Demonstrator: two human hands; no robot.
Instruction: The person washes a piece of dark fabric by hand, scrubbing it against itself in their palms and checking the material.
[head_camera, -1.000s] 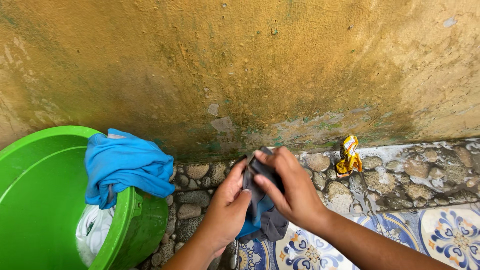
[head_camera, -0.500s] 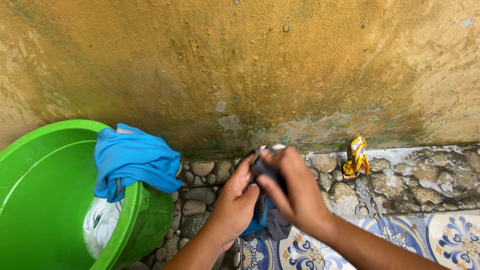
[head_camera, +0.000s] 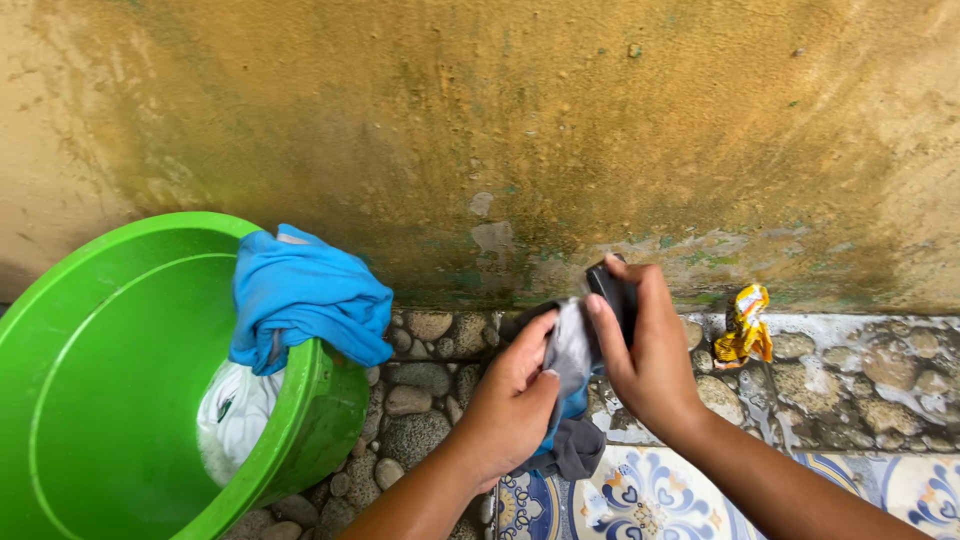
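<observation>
Both hands hold a wet dark grey garment (head_camera: 578, 448) with a blue lining, in front of a stained yellow wall. My left hand (head_camera: 512, 405) pinches its pale grey inner side. My right hand (head_camera: 648, 350) grips the upper dark edge and has lifted it toward the wall. The cloth's lower end hangs down between my wrists over the patterned tiles.
A large green plastic basin (head_camera: 300, 440) stands at the left, with a blue cloth (head_camera: 305, 295) draped over its rim and a white cloth (head_camera: 232, 420) inside. A crumpled yellow wrapper (head_camera: 745, 325) lies on the pebble strip (head_camera: 420, 400) along the wall. Blue patterned tiles (head_camera: 640, 495) cover the near floor.
My hands have pulled apart and turned the garment, baring its pale inner side, and my right hand has risen with the dark edge. The view has shifted left, showing more of the basin.
</observation>
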